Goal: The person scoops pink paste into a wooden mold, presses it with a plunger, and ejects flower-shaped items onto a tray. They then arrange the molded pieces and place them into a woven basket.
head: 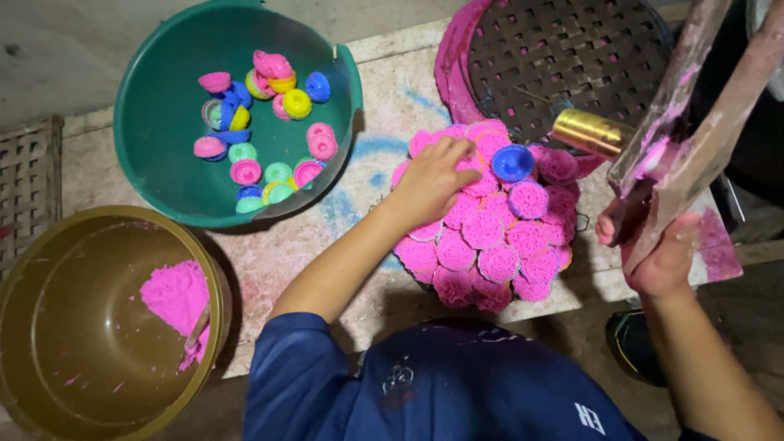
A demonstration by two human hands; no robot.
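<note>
Blue-sleeved left hand (431, 181) presses curled fingers on pink cakes (490, 229); right hand (657, 253) grips press handle (694, 122), its axis toward one o'clock; stained concrete ledge (384, 106).

We see the left hand (431, 181) reaching forward, forearm bare, fingers curled downward, palm down. Our right hand (658, 253) is raised at the side, fingers closed in a grip.

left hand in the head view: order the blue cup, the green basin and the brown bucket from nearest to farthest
From the left hand:
1. blue cup, just to its right on the pink cakes.
2. green basin, to its left.
3. brown bucket, far lower left.
</note>
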